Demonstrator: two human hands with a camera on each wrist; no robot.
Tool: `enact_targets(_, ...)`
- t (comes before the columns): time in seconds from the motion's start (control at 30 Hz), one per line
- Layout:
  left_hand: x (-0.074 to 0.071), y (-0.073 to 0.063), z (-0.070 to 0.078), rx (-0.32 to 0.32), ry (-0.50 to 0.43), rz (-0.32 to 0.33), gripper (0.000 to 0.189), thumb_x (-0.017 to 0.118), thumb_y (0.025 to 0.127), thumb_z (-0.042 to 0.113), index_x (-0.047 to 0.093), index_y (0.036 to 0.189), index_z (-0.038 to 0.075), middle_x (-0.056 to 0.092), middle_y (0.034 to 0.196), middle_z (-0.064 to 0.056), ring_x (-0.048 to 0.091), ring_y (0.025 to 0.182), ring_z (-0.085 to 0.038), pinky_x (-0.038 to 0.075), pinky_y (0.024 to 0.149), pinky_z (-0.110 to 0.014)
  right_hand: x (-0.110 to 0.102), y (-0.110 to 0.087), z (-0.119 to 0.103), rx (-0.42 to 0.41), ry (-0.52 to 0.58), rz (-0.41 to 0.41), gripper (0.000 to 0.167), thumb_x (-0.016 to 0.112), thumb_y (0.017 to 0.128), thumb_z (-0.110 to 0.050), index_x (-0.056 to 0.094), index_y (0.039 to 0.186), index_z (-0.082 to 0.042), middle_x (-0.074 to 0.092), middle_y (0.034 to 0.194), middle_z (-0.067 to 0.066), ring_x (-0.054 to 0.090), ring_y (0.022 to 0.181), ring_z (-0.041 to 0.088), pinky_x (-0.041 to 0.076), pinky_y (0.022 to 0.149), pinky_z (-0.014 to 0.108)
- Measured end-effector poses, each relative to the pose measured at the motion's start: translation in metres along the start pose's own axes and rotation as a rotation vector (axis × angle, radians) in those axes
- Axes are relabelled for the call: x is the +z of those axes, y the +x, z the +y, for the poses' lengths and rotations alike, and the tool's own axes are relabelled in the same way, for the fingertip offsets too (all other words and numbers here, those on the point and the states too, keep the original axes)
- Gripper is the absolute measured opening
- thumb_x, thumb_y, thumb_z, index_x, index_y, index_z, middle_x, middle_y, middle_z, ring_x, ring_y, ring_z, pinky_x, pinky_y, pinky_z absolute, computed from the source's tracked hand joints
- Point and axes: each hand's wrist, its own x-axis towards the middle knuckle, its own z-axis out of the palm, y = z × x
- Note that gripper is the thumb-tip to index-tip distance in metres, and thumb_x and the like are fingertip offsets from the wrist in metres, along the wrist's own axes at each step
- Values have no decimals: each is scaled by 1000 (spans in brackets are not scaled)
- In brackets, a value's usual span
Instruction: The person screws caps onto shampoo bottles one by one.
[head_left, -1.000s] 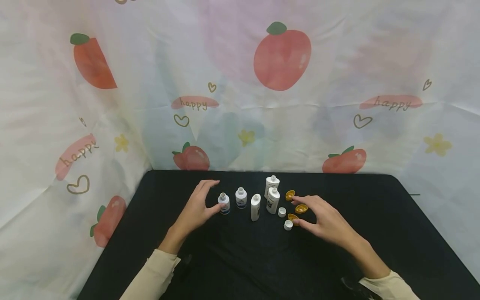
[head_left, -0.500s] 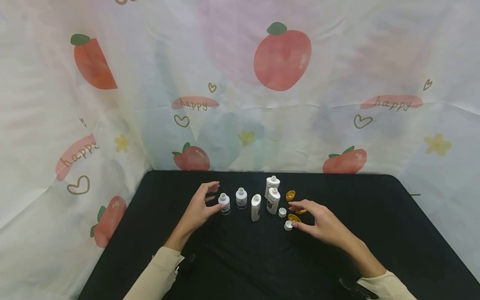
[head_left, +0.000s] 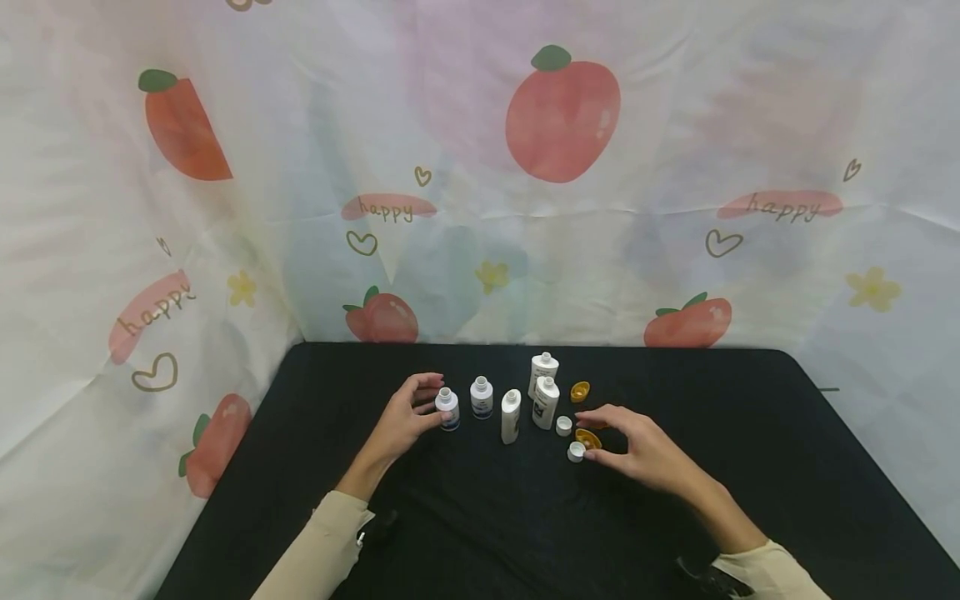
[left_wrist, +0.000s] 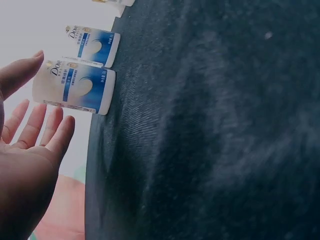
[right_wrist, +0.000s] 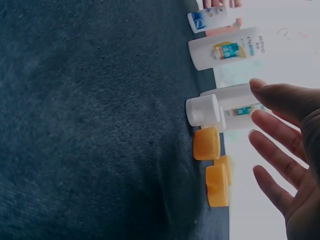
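Note:
My left hand point(head_left: 401, 423) curves about the leftmost small white bottle point(head_left: 448, 408), thumb on its near side. In the left wrist view a gap shows between the fingers and this Dove bottle point(left_wrist: 75, 90) with its blue label. My right hand point(head_left: 645, 446) is over the loose caps, fingers spread and holding nothing. Its thumb tip is right at the front white cap point(head_left: 576, 451); a second white cap point(head_left: 564, 426) stands behind. Of the yellow caps, one point(head_left: 580, 392) lies at the back, one point(head_left: 588, 439) beside the thumb, and a third is mostly hidden by the hand.
A second small Dove bottle point(head_left: 482, 398) stands right of the first, then three taller white bottles, the nearest point(head_left: 511, 418) in front of the other two point(head_left: 546, 404). All are uncapped and upright on the black table point(head_left: 480, 517). A printed curtain point(head_left: 480, 167) hangs behind.
The left hand's fingers have come closer in round the leftmost bottle. The right hand has shifted slightly left and down, covering one yellow cap. Bottles and caps have stayed put.

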Motion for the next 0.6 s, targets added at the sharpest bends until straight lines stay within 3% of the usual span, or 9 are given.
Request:
enact_targets(0.13,4,-1,1,-37,-15,14,58,78,83,-9,52,134,-5,55,137,-25,56,124,-39,45,107,-56,3,-1,3,3,-6,-10,52,89,77,-12,69,125,-9,72,112,-1,69,103,17,56,86,40)
enact_targets(0.27,7,0,-7,-53,10,42,52,79,82,-8,59,128,1,61,129,-16,61,120,-34,49,103,-51,6,-1,5,-5,1,-11,52,89,76,-11,69,124,-9,73,110,0,69,100,18,55,84,40)
enact_targets(0.43,9,-1,-8,-69,51,56,47,80,82,-6,62,124,2,65,123,-16,63,118,-33,52,100,-46,9,-1,7,-3,11,-20,52,89,77,-12,69,124,-9,73,109,0,68,98,18,55,82,44)
enact_targets(0.6,11,-2,-7,-104,91,65,44,81,83,-2,64,123,3,68,120,-13,64,115,-29,54,99,-43,11,-1,9,-1,4,-31,50,89,77,-13,70,123,-10,73,111,-2,67,98,17,56,83,40)
